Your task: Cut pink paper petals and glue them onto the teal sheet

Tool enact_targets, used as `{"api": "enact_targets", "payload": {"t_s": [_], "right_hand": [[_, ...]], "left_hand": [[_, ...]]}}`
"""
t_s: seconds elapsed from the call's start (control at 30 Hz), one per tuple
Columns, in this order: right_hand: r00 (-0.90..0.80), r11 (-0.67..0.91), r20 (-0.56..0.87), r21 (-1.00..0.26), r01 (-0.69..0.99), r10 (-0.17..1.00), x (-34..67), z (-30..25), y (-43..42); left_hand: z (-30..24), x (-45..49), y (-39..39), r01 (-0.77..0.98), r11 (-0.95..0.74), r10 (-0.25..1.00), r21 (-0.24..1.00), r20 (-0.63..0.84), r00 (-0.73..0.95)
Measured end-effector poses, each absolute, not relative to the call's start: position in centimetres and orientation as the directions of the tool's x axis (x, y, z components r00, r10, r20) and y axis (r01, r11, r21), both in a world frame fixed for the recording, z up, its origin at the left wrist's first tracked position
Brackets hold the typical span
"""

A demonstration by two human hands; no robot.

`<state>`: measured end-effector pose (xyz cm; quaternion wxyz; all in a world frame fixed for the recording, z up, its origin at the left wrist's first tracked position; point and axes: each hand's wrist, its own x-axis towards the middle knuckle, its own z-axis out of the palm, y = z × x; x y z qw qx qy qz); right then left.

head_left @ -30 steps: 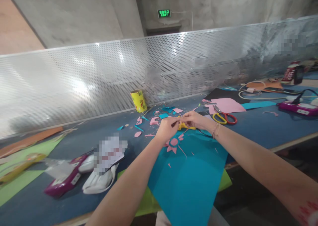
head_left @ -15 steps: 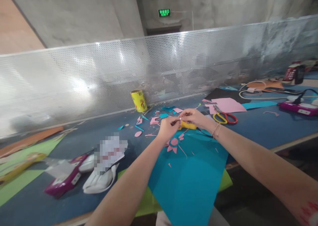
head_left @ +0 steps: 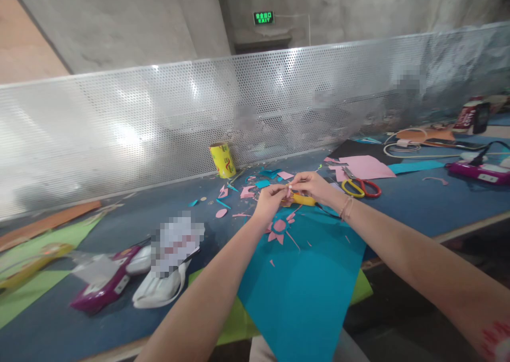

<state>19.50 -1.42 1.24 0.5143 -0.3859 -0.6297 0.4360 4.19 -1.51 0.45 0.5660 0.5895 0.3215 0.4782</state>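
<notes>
My left hand and my right hand meet above the far end of a blue paper sheet. Both are closed in a pinch at a small pink paper piece, partly hidden by the fingers. Just below them lies a yellow tool with a black cord, seemingly a glue gun. Nearer me on the blue sheet is a pink paper flower with a blue ring around its centre. Beside my right wrist rest scissors with one yellow and one red handle.
Pink and blue paper scraps litter the table behind my hands. A yellow roll stands by the perforated metal screen. At left are a purple power strip and a white pouch. Pink paper lies at right.
My fingers have shifted slightly at the pink paper piece, and more of it shows between them. The flower, scissors and sheets stay where they were.
</notes>
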Motion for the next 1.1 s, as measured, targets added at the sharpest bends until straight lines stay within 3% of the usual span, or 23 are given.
{"api": "enact_targets", "payload": {"t_s": [0.13,0.27,0.43,0.77,1.1], "right_hand": [[-0.196,0.312,0.304,-0.950,0.011,0.932,19.54,1.17,-1.45],[-0.230,0.332,0.313,-0.942,0.049,0.921,19.65,1.04,-1.46],[-0.282,0.383,0.342,-0.918,0.103,0.896,19.74,0.93,-1.39],[-0.305,0.315,0.310,-0.948,-0.033,0.901,19.82,0.68,-1.03],[-0.268,0.428,0.370,-0.881,0.203,0.890,19.59,1.11,-1.43]], "left_hand": [[0.51,3.99,-1.53,-0.303,0.033,0.914,0.952,0.094,0.394],[0.70,3.69,-1.60,-0.337,0.117,0.897,0.934,0.046,0.440],[0.56,3.60,-1.46,-0.351,0.105,0.895,0.930,0.066,0.441],[0.41,3.73,-1.27,-0.374,0.010,0.922,0.928,0.137,0.363],[0.27,3.63,-1.19,-0.315,-0.001,0.924,0.949,0.122,0.363]]}}
